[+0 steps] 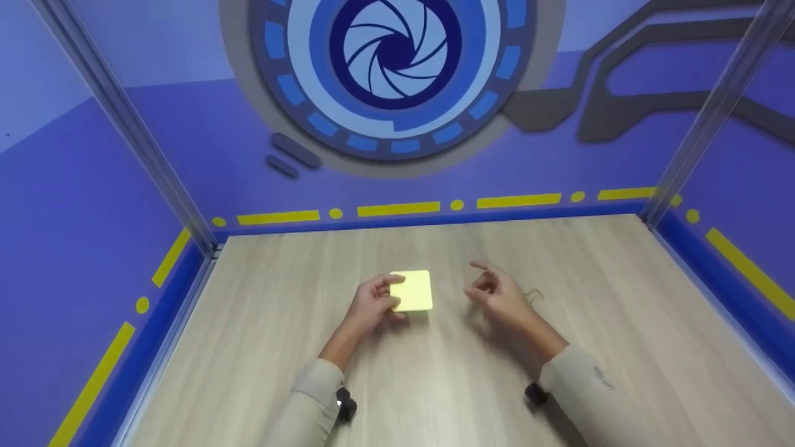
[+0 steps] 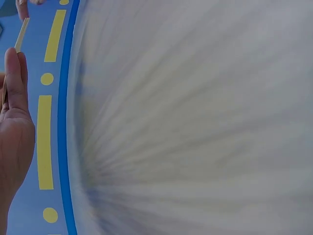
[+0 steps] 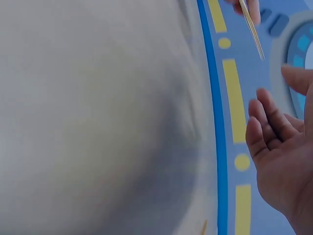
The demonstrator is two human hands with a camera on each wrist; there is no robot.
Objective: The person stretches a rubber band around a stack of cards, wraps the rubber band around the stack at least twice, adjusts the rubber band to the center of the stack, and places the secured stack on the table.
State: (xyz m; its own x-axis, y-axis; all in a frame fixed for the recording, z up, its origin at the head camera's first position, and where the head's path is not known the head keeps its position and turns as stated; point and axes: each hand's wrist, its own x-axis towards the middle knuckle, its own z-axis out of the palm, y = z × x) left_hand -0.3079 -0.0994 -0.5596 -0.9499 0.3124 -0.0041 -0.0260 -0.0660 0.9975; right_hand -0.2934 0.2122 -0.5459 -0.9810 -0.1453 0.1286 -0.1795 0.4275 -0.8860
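Yellow-topped square sheets of thin paper or card (image 1: 413, 292), stacked together, are pinched at their left side by the left hand (image 1: 372, 303), raised over the pale wood-grain surface (image 1: 279, 316). The right hand (image 1: 502, 299) holds nothing; its fingers are loosely spread and partly bent, apart from the stack. Just beside it, on its outer side, a thin tan loop, probably a rubber band (image 1: 535, 295), lies on the surface.

With the grip on one side only, the stack could fan out or slip if the left hand eases, I'd judge, since the far edge has no support. A knock from the right hand could also push the sheets out of line, and a sleeve or wrist might sweep the loop away.

Counted: one stack, one loop, two hands, and two small black wrist devices (image 1: 346, 405), one at each cuff. Edge-on, several layers show in the right wrist view, too fine to number.
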